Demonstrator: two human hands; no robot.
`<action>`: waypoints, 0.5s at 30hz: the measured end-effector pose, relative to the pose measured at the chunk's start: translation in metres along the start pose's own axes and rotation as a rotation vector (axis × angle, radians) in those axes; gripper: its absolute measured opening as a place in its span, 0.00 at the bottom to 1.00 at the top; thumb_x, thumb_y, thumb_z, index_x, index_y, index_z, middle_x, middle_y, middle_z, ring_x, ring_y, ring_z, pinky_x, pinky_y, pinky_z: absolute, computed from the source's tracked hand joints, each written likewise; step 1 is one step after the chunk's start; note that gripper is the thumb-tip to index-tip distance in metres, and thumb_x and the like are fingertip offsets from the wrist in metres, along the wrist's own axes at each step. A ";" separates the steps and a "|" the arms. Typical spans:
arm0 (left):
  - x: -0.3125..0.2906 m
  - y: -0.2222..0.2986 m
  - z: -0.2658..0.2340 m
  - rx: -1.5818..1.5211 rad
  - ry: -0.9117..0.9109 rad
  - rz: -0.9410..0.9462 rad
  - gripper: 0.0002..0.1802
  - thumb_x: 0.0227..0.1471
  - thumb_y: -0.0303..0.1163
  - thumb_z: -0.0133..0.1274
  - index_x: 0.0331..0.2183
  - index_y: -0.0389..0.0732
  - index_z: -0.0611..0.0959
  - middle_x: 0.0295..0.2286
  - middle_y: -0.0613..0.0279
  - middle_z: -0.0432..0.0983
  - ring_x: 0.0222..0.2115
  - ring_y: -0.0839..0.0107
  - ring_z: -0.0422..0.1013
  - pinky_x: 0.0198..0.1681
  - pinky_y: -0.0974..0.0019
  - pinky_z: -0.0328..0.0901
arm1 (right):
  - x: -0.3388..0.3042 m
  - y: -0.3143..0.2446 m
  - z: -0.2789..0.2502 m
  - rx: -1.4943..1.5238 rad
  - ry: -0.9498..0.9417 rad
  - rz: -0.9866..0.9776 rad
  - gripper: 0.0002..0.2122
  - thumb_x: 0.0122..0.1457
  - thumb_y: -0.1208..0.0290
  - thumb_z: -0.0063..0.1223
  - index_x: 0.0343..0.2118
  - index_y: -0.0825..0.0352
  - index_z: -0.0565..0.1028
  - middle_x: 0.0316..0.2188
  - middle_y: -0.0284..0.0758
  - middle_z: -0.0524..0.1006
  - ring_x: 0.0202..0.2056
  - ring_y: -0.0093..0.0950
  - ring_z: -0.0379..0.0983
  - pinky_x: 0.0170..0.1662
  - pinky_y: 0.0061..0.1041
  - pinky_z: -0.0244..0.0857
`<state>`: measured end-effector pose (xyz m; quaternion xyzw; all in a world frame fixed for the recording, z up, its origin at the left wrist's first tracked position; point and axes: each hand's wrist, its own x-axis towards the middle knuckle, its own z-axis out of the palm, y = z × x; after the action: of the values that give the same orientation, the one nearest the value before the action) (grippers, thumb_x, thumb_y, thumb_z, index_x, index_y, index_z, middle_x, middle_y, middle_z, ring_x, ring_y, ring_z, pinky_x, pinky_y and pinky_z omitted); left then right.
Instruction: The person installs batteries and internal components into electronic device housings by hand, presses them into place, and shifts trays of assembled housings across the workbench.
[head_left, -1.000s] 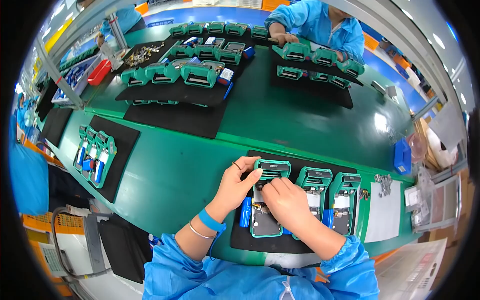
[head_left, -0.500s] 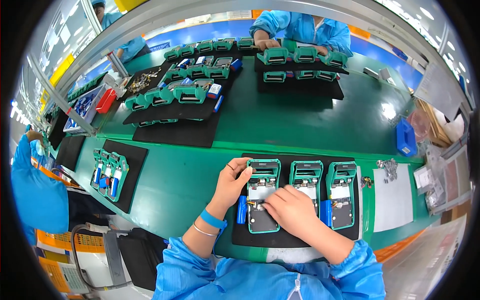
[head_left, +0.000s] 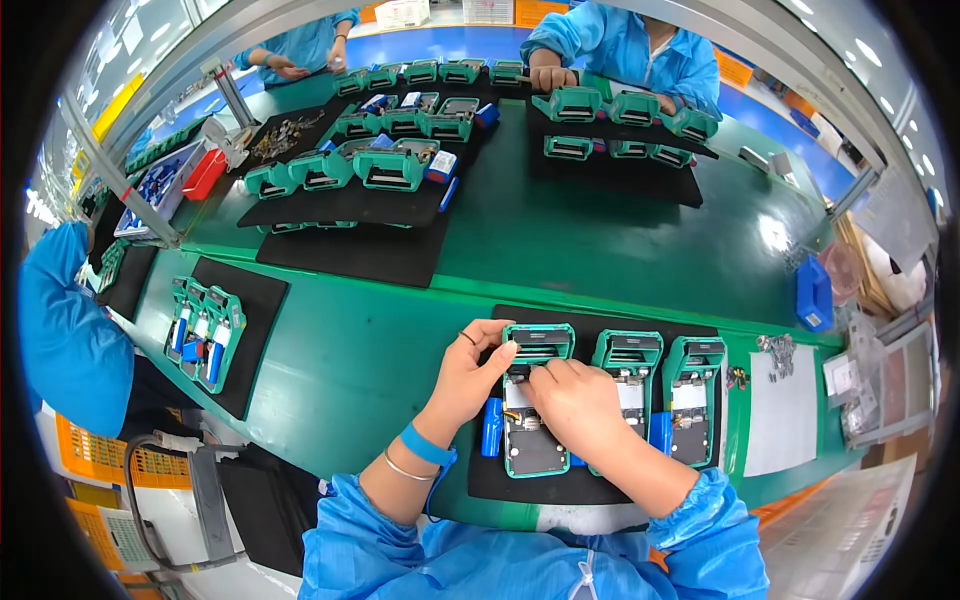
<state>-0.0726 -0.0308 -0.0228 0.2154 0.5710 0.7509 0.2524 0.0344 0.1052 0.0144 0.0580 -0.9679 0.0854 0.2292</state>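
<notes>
An open green device housing (head_left: 537,455) with a circuit board and wires inside lies on a black mat (head_left: 480,475) in front of me. My left hand (head_left: 468,372) grips its upper left edge, the thumb resting on the rim. Inside the housing's upper half, the bent fingers of my right hand (head_left: 575,400) are pressed together; what they pinch, if anything, is hidden. A blue battery pack (head_left: 492,427) lies just left of this housing. To its right are a second green housing (head_left: 627,350) and a third green housing (head_left: 690,440), with another blue battery pack (head_left: 661,433) between them.
Small metal parts (head_left: 777,352) lie on a white sheet (head_left: 782,420) at the right, with a blue bin (head_left: 813,295) beyond. More housings stand on a black board (head_left: 350,212) farther off and a mat (head_left: 250,330) at left. A co-worker (head_left: 625,55) works opposite.
My right hand has moved up within the housing, from its middle toward its upper part. My left hand keeps its hold on the edge. The whole view has shifted slightly.
</notes>
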 end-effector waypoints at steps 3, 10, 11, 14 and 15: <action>0.001 0.005 0.002 0.001 -0.031 -0.006 0.17 0.58 0.31 0.54 0.46 0.32 0.74 0.40 0.60 0.76 0.42 0.76 0.70 0.48 0.71 0.63 | 0.002 0.000 -0.001 -0.044 -0.044 -0.008 0.05 0.42 0.73 0.56 0.19 0.62 0.69 0.17 0.31 0.69 0.22 0.28 0.73 0.22 0.28 0.66; 0.005 0.001 0.004 0.010 -0.044 0.007 0.18 0.59 0.31 0.54 0.48 0.33 0.73 0.41 0.60 0.76 0.43 0.76 0.70 0.49 0.71 0.63 | 0.001 0.004 -0.007 0.003 -0.016 0.028 0.10 0.47 0.69 0.62 0.19 0.62 0.70 0.18 0.31 0.69 0.23 0.30 0.71 0.24 0.29 0.67; 0.004 0.001 0.002 0.013 -0.036 -0.007 0.18 0.59 0.31 0.54 0.48 0.33 0.73 0.41 0.60 0.76 0.44 0.76 0.70 0.50 0.71 0.63 | -0.002 0.002 -0.015 0.075 0.007 0.041 0.09 0.49 0.68 0.61 0.20 0.63 0.71 0.18 0.31 0.69 0.23 0.30 0.72 0.24 0.29 0.67; 0.008 0.005 -0.003 0.034 -0.009 -0.004 0.21 0.59 0.33 0.53 0.51 0.33 0.73 0.43 0.57 0.75 0.46 0.73 0.69 0.52 0.68 0.63 | -0.031 -0.010 -0.047 0.467 -0.064 0.174 0.08 0.55 0.68 0.60 0.25 0.65 0.74 0.20 0.34 0.73 0.24 0.33 0.74 0.25 0.29 0.68; 0.013 0.009 -0.004 0.059 0.020 0.014 0.21 0.60 0.33 0.53 0.52 0.33 0.73 0.44 0.57 0.75 0.46 0.72 0.69 0.53 0.67 0.63 | -0.047 -0.015 -0.058 0.668 -0.104 0.254 0.07 0.56 0.69 0.60 0.27 0.66 0.76 0.21 0.35 0.75 0.25 0.32 0.75 0.26 0.28 0.68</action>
<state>-0.0861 -0.0273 -0.0146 0.2195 0.5940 0.7374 0.2350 0.1040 0.1051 0.0461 0.0130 -0.8964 0.4218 0.1357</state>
